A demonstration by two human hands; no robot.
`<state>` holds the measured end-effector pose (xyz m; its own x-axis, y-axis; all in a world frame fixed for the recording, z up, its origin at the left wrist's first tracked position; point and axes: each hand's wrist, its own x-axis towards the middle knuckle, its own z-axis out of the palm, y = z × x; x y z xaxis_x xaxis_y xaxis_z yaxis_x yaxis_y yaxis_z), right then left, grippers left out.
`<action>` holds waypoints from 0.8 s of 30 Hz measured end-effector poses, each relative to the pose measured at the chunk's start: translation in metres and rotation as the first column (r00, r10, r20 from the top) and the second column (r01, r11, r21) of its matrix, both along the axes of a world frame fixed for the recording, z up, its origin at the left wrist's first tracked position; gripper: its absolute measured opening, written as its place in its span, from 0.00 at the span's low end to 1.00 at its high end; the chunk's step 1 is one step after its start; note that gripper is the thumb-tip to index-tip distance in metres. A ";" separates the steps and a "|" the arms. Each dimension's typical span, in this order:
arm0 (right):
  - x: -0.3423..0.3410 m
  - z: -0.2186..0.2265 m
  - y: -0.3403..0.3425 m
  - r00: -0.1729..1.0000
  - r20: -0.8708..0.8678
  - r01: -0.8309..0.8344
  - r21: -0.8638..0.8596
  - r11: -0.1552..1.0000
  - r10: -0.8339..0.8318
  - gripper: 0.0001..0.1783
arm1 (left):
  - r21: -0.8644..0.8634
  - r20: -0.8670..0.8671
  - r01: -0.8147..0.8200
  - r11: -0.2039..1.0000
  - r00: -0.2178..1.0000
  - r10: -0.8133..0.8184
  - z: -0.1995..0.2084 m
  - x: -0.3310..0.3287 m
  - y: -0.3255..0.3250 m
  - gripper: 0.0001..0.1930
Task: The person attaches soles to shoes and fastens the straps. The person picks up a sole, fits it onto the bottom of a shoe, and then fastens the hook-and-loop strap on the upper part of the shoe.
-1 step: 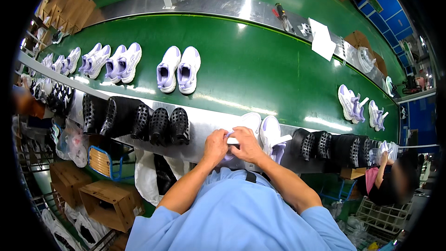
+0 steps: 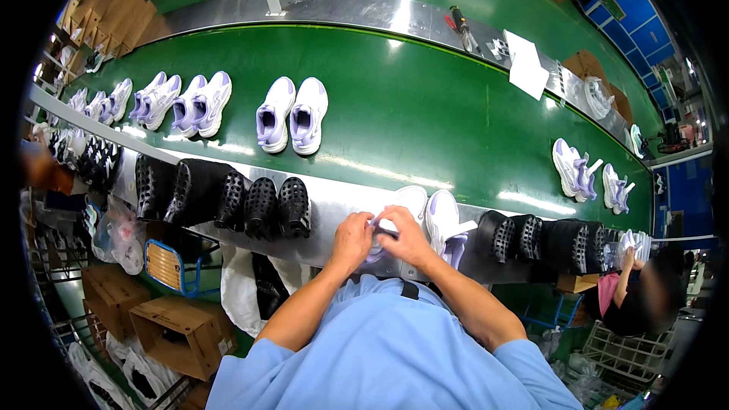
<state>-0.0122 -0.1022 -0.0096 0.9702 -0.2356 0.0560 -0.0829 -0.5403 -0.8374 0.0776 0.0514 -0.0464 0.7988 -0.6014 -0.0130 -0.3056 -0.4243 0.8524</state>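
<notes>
A white and lavender sneaker [image 2: 411, 199] lies on the metal ledge in front of me, its heel end toward my body and largely covered by my hands. My left hand [image 2: 354, 240] is closed, with its fingertips at the opening of this shoe. In my right hand [image 2: 405, 235], thumb and fingers pinch a short white strip [image 2: 388, 225] over the shoe. Exactly how the strip joins the shoe is hidden. The matching sneaker [image 2: 441, 216] rests just to the right, with a white strip sticking out sideways from it.
Beyond the ledge runs a green conveyor belt [image 2: 425, 106] carrying sneaker pairs [image 2: 307, 115]. Black studded shoe forms [image 2: 277, 206] stand along the ledge at left, more [image 2: 524, 237] at right. Cardboard boxes [image 2: 182, 330] sit lower left. Another person [image 2: 634, 292] works at far right.
The white strip in my right fingers has shifted slightly up and to the right. Both hands stay in nearly the same place over the shoe.
</notes>
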 end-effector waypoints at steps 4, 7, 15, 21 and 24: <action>-0.010 -0.001 -0.021 0.950 -0.221 0.304 0.820 0.485 -0.221 0.07 | 0.107 0.147 0.078 0.991 0.985 -0.094 0.045 -0.010 0.005 0.23; -0.013 -0.004 -0.031 0.945 -0.214 0.294 0.887 0.355 -0.246 0.09 | 0.132 0.425 0.246 0.960 0.861 -0.279 0.072 -0.010 -0.007 0.21; -0.019 -0.020 -0.039 0.947 -0.251 0.306 0.894 0.327 -0.201 0.16 | 0.319 0.554 0.623 0.714 0.489 -0.674 0.071 0.008 -0.027 0.14; -0.023 -0.032 -0.045 0.955 -0.241 0.284 0.909 0.305 -0.172 0.16 | 0.307 0.609 0.697 0.648 0.379 -0.697 0.052 0.009 -0.015 0.09; -0.026 -0.030 -0.039 0.956 -0.264 0.292 0.892 0.345 -0.127 0.18 | 0.372 0.645 0.729 0.574 0.242 -0.725 0.044 -0.003 -0.008 0.06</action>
<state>-0.0379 -0.1415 -0.0398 0.8576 -0.2568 -0.4457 -0.2185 0.6026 -0.7675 0.0747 0.0436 -0.0021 -0.2368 -0.9295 0.2827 -0.9290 0.3018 0.2141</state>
